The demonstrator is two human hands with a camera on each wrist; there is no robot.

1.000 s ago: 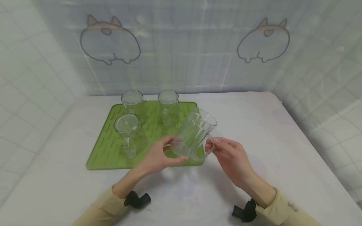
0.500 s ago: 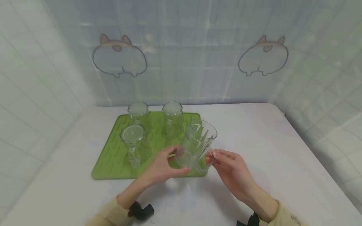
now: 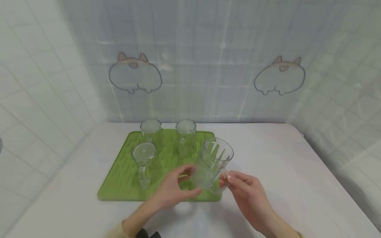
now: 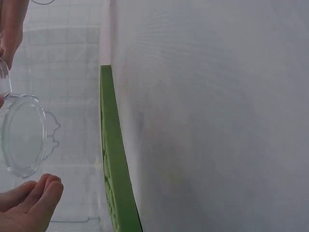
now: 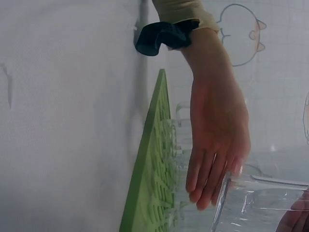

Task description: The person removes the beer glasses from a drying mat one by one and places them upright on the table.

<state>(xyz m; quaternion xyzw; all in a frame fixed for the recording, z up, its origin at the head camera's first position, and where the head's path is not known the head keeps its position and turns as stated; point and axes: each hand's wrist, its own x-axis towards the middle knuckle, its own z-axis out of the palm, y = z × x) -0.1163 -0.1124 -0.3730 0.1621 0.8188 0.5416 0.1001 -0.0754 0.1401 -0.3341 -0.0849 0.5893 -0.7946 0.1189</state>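
Note:
A clear glass mug (image 3: 218,150) hangs tilted over the right part of a green ribbed mat (image 3: 119,181), its mouth up and to the right. My right hand (image 3: 248,196) pinches its handle between thumb and fingers. My left hand (image 3: 172,190) lies loosely about the mug's base, its thumb at the base edge. In the right wrist view, the left fingers (image 5: 207,179) are fairly straight. In the left wrist view, the left fingertips (image 4: 50,186) stand slightly apart from the base. An upside-down glass mug (image 3: 144,153) stands on the mat to the left.
Two more glass mugs stand on the back of the mat, one back left (image 3: 151,127) and one back centre (image 3: 186,132). A white cloth (image 3: 297,185) covers the table around the mat. A patterned curtain (image 3: 208,96) hangs behind it.
The head view has tilted up, so everything sits lower in it. The mug has turned somewhat more upright. Both hands have stayed at the same parts of it.

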